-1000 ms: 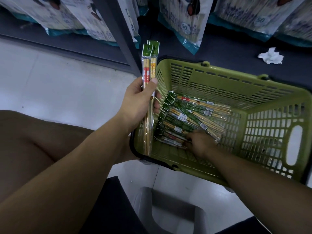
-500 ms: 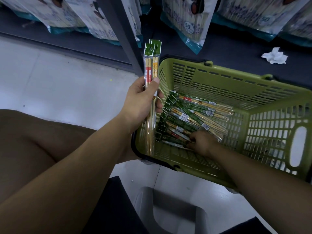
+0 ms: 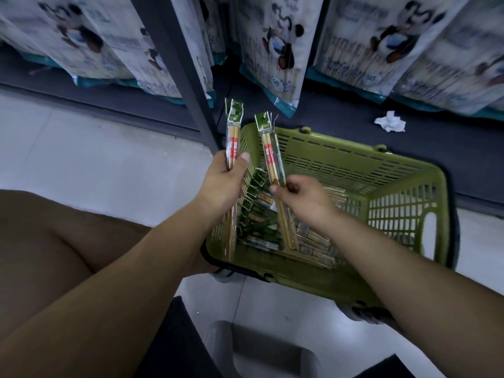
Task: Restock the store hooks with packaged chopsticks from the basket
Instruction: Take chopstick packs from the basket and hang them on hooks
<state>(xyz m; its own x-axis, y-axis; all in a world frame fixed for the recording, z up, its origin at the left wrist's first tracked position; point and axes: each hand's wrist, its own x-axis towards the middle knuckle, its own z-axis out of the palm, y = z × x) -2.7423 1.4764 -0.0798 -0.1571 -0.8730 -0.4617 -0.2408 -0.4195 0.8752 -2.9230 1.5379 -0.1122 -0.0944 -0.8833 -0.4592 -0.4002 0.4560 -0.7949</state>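
Observation:
A green plastic basket (image 3: 403, 192) stands on the floor, with several chopstick packs (image 3: 261, 211) lying in its bottom. My left hand (image 3: 223, 184) grips a small upright bundle of chopstick packs (image 3: 233, 137) with green headers at the basket's left rim. My right hand (image 3: 302, 200) pinches another chopstick pack (image 3: 268, 148) around its middle, lifted above the basket and tilted left, close to the left bundle.
Large white bags of disposable chopsticks (image 3: 275, 50) hang in rows above a dark shelf base (image 3: 341, 124). A dark upright post (image 3: 169, 58) divides the display. A crumpled white paper (image 3: 390, 122) lies on the base. My bare knee (image 3: 54, 227) is at left, a grey stool (image 3: 261, 347) below.
My right hand came up out of the basket's bottom with a chopstick pack and brought it beside the bundle in my left hand. The view tilted up slightly.

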